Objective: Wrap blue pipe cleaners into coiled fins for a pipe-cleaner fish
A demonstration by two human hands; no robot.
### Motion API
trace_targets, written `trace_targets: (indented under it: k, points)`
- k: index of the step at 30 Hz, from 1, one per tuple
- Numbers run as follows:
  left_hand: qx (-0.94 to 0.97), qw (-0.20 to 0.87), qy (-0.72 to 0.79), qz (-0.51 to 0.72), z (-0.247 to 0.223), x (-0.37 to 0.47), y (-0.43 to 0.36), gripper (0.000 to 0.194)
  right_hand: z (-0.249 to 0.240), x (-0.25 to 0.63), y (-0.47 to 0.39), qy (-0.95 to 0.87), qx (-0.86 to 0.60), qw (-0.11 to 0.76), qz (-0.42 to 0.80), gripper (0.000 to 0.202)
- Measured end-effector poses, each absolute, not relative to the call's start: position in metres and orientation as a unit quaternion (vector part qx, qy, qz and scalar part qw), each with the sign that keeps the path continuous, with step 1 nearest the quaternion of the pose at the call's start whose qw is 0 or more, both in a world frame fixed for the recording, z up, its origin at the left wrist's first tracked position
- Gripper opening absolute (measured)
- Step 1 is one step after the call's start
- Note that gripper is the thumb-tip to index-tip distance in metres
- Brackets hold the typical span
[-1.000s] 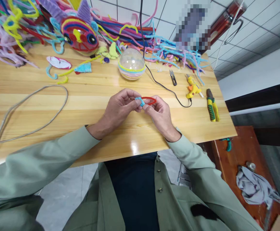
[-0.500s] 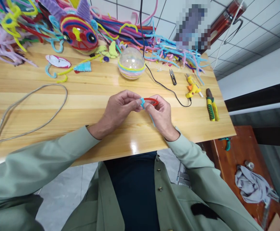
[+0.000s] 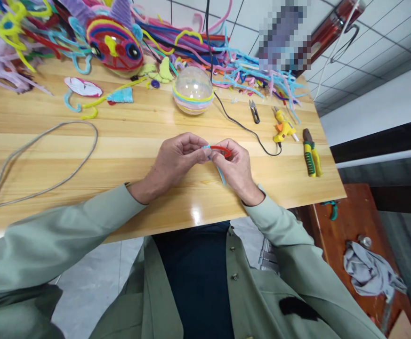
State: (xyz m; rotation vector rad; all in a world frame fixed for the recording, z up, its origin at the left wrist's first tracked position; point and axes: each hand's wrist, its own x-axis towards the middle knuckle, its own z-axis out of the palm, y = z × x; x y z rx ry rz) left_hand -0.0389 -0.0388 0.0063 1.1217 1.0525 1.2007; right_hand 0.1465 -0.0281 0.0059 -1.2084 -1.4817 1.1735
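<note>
Over the middle of the wooden table, my left hand (image 3: 177,157) pinches a small light-blue fuzzy piece (image 3: 207,148) between thumb and fingers. My right hand (image 3: 235,165) meets it fingertip to fingertip, closed on a bent red pipe cleaner (image 3: 222,149) that joins the blue piece. A light-blue end (image 3: 221,176) hangs below the right thumb. Beyond the hands sits a clear ball (image 3: 193,89) with yellow, blue and pink bands round it. The fingertips hide part of the blue piece.
Pipe cleaners (image 3: 240,68) and a decorated mask-like ball (image 3: 115,47) lie along the back. To the right are black snips (image 3: 254,112), a yellow glue gun (image 3: 283,127) with a black cord, and pliers (image 3: 311,153). A grey cable (image 3: 43,136) loops at left.
The blue piece has turned slightly between my fingertips, and its hanging end shows more clearly below my right thumb. Both hands stay in nearly the same place.
</note>
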Motion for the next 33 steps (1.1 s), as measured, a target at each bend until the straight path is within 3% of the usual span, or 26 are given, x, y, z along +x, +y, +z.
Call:
trace_targets:
  k: [10,24,27,33]
  points:
    - [0.373,0.593,0.464,0.542,0.004,-0.039,-0.033,0.026,0.006,0.15,-0.03,-0.586,-0.457,0.416,0.523,0.031]
    - [0.398,0.588,0.46,0.533,-0.002,-0.039,-0.032,0.029,0.008,0.149,-0.032,-0.538,-0.472,0.412,0.565,0.021]
    - [0.475,0.515,0.476,0.532,-0.002,-0.042,-0.034,0.028,0.008,0.148,-0.031,-0.519,-0.474,0.416,0.577,0.015]
    - [0.727,0.177,0.44,0.496,-0.008,-0.048,-0.042,0.035,0.007,0.147,-0.028,-0.466,-0.467,0.43,0.616,0.01]
